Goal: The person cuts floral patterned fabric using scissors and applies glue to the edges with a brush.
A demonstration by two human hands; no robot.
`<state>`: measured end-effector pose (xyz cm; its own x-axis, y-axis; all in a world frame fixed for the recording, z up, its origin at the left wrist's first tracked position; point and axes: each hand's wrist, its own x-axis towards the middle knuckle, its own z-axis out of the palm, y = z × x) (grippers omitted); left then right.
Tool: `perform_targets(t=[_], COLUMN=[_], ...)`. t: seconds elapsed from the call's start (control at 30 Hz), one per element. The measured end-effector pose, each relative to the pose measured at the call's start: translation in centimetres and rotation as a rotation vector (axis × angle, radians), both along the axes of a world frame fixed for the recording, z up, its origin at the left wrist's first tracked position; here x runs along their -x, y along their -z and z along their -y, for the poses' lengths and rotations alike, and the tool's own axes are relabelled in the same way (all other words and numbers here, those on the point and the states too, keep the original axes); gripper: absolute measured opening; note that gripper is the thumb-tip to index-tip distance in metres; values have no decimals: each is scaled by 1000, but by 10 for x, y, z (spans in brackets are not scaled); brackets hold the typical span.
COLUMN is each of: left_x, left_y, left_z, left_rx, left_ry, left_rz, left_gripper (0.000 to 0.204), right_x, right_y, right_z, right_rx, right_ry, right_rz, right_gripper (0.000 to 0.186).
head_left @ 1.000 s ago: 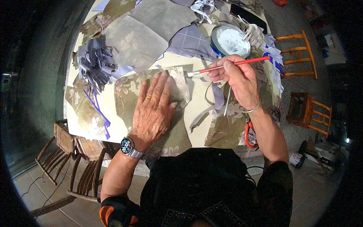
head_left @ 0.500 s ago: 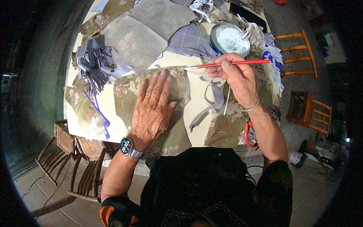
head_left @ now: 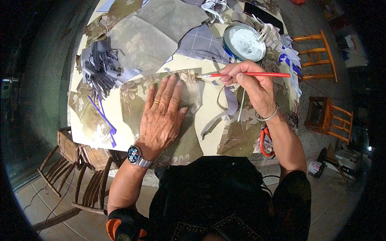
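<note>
My left hand [head_left: 163,114] lies flat, fingers stretched, on a brown floral sheet [head_left: 183,138] that has a translucent layer at its upper right. In my right hand [head_left: 253,86] is a slim red paintbrush [head_left: 265,74], pinched between thumb and fingers and held nearly level. Its pale tip points left and is at the sheet's upper right edge; whether it touches cannot be made out. Beyond that hand stands a round container of white paste [head_left: 245,42]. Curled grey strips [head_left: 230,100] lie on the pale tabletop between the sheet and my right forearm.
Scissors with orange-red handles [head_left: 265,142] lie by my right forearm. A bundle of cut grey strips [head_left: 98,66] sits at the left, near purple strips [head_left: 105,120]. Large translucent sheets [head_left: 150,36] cover the far side. A dark phone [head_left: 263,17] is far right. Wooden chairs [head_left: 94,186] flank the table.
My right hand has moved slightly nearer and to the right. The brush tip has shifted down along the sheet's edge, and the brush is now more level. My left hand stays put.
</note>
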<state>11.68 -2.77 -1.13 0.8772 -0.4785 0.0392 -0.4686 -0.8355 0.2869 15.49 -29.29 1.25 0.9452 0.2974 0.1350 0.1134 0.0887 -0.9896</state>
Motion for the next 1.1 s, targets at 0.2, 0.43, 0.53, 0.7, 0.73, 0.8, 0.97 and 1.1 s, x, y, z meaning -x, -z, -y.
perform_targets(t=[0.2,0.43,0.53,0.7,0.73,0.8,0.97,1.1], left_x=[0,0,0,0,0,0,0,0], left_y=[0,0,1,1,1,1,1,2], left_z=[0,-1,-1,-1,-1,-1,-1,-1], left_rx=[-4,-18,-24,-14,-13,-11,-9,-10], left_ry=[5,7,11,7,8,12,12,17], left_rz=[-1,-1,1,1,3,8,4,23], left_gripper=[67,66,65,63,63,62,62,62], right_x=[7,10,11,13,13,12,16,24], right_y=[-5,-11,-13,-13,-14,-18,-11,-9], right_z=[0,3,4,5,5,6,8,8], right_rx=[86,282,299,324,310,281,316,335], right_ry=[-55,-60,-62,-62,-49,-21,-73,-76], right_rz=[135,375,382,396,393,387,361,342], right_gripper=[14,13,14,14,14,14,16,16])
